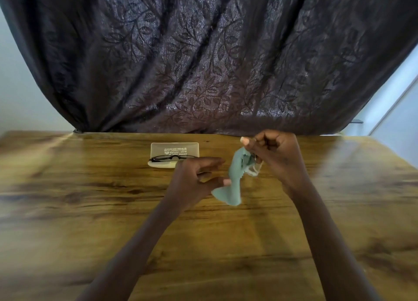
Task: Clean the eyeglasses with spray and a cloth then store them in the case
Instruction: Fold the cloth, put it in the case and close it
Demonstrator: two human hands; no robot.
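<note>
Black-framed eyeglasses (173,157) lie in an open pale case (174,147) at the back middle of the wooden table (90,210). My right hand (276,156), raised just right of the case, grips the top of a teal cloth (234,180), which hangs down. A small clear object (256,168), blurred and possibly the spray bottle, shows under the same fingers. My left hand (192,176) is beside the cloth with relaxed fingers, and its thumb tip touches the cloth's lower part.
A dark leaf-patterned curtain (203,63) hangs along the table's far edge, right behind the case. Pale wall shows at both sides. Bare wood stretches to the left, the right and the front of my hands.
</note>
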